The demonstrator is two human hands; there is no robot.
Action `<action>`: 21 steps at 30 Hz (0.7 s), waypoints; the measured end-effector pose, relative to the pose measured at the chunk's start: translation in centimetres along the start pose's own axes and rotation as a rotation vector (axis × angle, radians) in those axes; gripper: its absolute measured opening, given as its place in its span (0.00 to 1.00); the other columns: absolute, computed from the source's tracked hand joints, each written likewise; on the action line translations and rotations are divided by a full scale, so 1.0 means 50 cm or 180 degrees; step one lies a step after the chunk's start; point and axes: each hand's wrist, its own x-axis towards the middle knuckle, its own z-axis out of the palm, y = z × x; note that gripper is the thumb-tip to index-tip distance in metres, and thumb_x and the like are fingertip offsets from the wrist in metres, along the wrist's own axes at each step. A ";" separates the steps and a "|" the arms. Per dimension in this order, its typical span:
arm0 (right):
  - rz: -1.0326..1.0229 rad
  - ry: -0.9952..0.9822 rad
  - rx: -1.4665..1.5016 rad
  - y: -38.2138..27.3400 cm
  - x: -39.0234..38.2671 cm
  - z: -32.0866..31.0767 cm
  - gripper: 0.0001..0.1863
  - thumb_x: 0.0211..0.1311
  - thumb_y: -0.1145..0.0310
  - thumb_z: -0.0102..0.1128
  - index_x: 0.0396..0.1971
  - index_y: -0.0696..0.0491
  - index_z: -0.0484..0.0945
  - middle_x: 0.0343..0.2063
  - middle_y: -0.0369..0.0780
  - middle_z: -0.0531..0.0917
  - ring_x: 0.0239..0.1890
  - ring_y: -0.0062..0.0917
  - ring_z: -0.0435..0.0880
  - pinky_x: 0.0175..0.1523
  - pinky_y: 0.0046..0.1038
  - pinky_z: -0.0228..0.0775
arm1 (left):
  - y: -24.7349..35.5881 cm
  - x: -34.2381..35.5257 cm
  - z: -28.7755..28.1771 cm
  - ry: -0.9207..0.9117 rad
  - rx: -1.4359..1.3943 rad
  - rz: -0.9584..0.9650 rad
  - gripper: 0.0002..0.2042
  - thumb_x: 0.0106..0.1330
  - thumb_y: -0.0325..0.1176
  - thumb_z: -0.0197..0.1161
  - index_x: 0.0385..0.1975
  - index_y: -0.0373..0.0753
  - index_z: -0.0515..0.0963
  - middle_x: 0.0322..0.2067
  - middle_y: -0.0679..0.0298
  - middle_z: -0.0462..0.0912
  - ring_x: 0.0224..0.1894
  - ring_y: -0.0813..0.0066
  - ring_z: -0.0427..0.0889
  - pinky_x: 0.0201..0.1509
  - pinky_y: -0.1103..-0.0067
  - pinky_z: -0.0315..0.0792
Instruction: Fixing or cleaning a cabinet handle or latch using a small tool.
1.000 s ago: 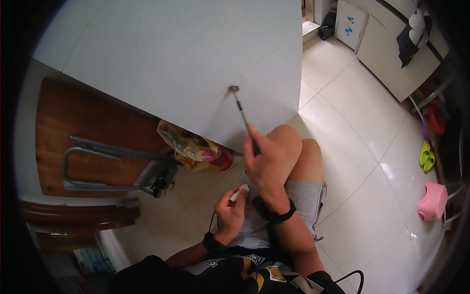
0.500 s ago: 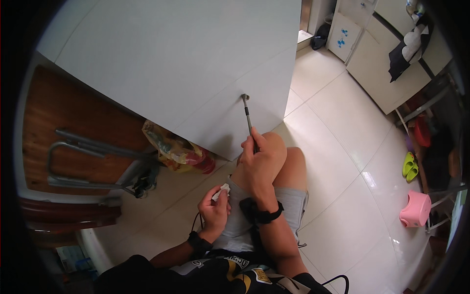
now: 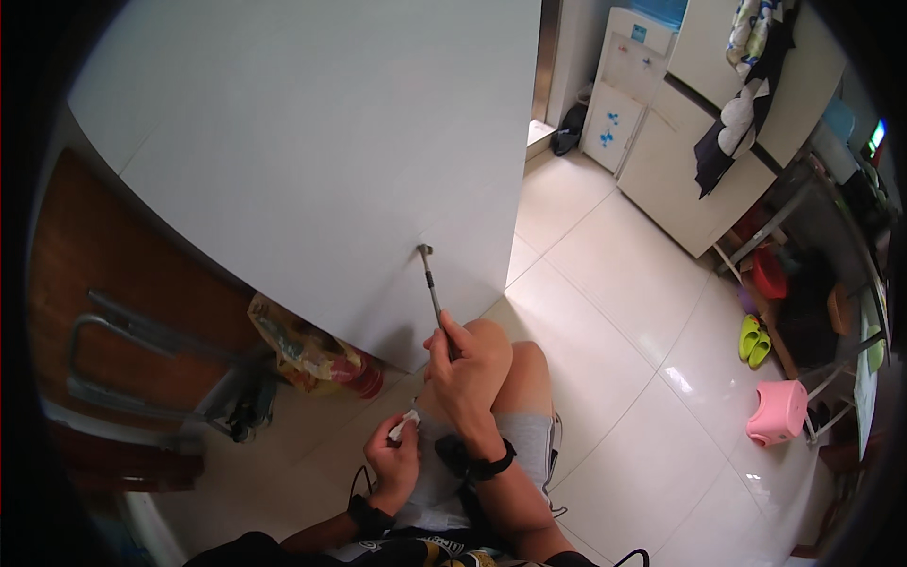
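Two hands (image 3: 465, 380): right closed on slim metallic rod (image 3: 433, 289), left (image 3: 393, 465) on crumpled white wad (image 3: 406, 422)

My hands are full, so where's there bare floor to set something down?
Widest: the floor right of your knees, bordered by the pink stool and green shoes. A smaller patch lies between your left hand and the plastic bag. It's crowded at the far left, around the metal tubing, and on the right beyond the stool.

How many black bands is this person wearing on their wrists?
2 black wristbands: the left band just behind the bare left hand, the right band just behind the bare right hand. Both show plainly.
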 end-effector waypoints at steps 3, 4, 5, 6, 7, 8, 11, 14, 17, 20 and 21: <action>-0.0366 0.0208 -0.0209 0.087 0.036 -0.027 0.15 0.68 0.77 0.56 0.52 0.61 0.80 0.26 0.37 0.83 0.17 0.13 0.76 0.23 0.16 0.69 | 0.003 0.007 -0.003 -0.0058 0.0061 0.0000 0.09 0.68 0.30 0.65 0.42 0.31 0.80 0.22 0.70 0.78 0.18 0.88 0.71 0.19 0.85 0.64; -0.0913 0.0245 -0.0649 0.100 0.045 -0.038 0.15 0.67 0.78 0.56 0.52 0.62 0.80 0.26 0.37 0.83 0.17 0.13 0.76 0.24 0.16 0.69 | 0.006 0.010 0.000 -0.0129 0.0041 0.0058 0.09 0.68 0.30 0.65 0.42 0.31 0.80 0.22 0.70 0.78 0.18 0.88 0.71 0.19 0.85 0.64; -0.0938 0.0324 -0.0566 0.096 0.041 -0.035 0.15 0.68 0.78 0.55 0.52 0.63 0.79 0.27 0.37 0.83 0.17 0.13 0.77 0.22 0.17 0.69 | 0.015 0.007 -0.001 -0.0079 0.0072 0.0031 0.09 0.68 0.30 0.65 0.42 0.31 0.80 0.22 0.70 0.78 0.17 0.88 0.71 0.19 0.85 0.64; -0.0990 0.0374 -0.0559 0.065 0.036 -0.031 0.15 0.68 0.78 0.55 0.52 0.63 0.79 0.27 0.37 0.83 0.17 0.13 0.77 0.22 0.17 0.69 | 0.018 0.003 -0.009 -0.0034 0.0104 -0.0003 0.09 0.68 0.29 0.64 0.42 0.31 0.80 0.22 0.71 0.78 0.17 0.88 0.71 0.18 0.85 0.63; -0.0504 0.0319 -0.0125 0.031 0.025 -0.031 0.15 0.68 0.77 0.55 0.52 0.63 0.79 0.27 0.37 0.84 0.17 0.14 0.77 0.21 0.17 0.68 | -0.012 0.017 -0.023 -0.0033 0.0139 0.0240 0.09 0.67 0.29 0.64 0.41 0.31 0.80 0.22 0.72 0.78 0.18 0.88 0.71 0.18 0.85 0.63; -0.0038 0.0284 0.0306 0.001 0.020 -0.039 0.15 0.68 0.77 0.55 0.53 0.63 0.79 0.27 0.37 0.84 0.17 0.14 0.77 0.20 0.17 0.68 | -0.001 0.019 -0.021 -0.0120 0.0128 0.0301 0.09 0.67 0.29 0.64 0.41 0.31 0.80 0.22 0.72 0.78 0.18 0.88 0.71 0.18 0.85 0.63; 0.0093 0.0193 0.0196 -0.038 0.020 -0.080 0.16 0.68 0.76 0.55 0.53 0.63 0.78 0.26 0.37 0.84 0.16 0.14 0.77 0.19 0.17 0.67 | 0.020 0.025 -0.016 -0.0312 -0.0067 0.0435 0.08 0.67 0.28 0.64 0.42 0.32 0.80 0.22 0.72 0.78 0.18 0.89 0.71 0.19 0.86 0.64; -0.0099 0.0160 -0.0067 -0.074 0.029 -0.129 0.16 0.68 0.75 0.55 0.53 0.63 0.78 0.25 0.38 0.85 0.16 0.15 0.78 0.19 0.17 0.67 | 0.070 0.033 0.006 -0.0586 -0.0360 0.0474 0.08 0.67 0.28 0.64 0.42 0.32 0.80 0.22 0.71 0.78 0.18 0.88 0.72 0.19 0.87 0.64; -0.0124 0.0145 -0.0253 -0.153 0.036 -0.173 0.16 0.67 0.74 0.58 0.51 0.64 0.79 0.24 0.39 0.84 0.19 0.15 0.78 0.23 0.19 0.72 | 0.114 0.041 0.037 -0.0815 -0.0576 0.0733 0.07 0.68 0.29 0.63 0.41 0.32 0.80 0.22 0.70 0.78 0.17 0.87 0.72 0.19 0.86 0.64; -0.0366 -0.0026 -0.0524 -0.203 0.046 -0.201 0.15 0.67 0.73 0.56 0.49 0.65 0.80 0.22 0.40 0.84 0.17 0.17 0.78 0.23 0.22 0.71 | 0.176 0.057 0.077 -0.0933 -0.0650 0.0971 0.07 0.68 0.29 0.63 0.40 0.32 0.79 0.22 0.69 0.78 0.17 0.87 0.71 0.18 0.85 0.64; -0.0422 -0.0065 -0.0649 -0.213 0.049 -0.211 0.15 0.66 0.74 0.56 0.49 0.65 0.80 0.22 0.40 0.83 0.17 0.17 0.78 0.23 0.22 0.71 | 0.198 0.062 0.091 -0.0932 -0.0506 0.1044 0.08 0.68 0.29 0.64 0.40 0.31 0.79 0.22 0.69 0.78 0.17 0.87 0.71 0.18 0.85 0.64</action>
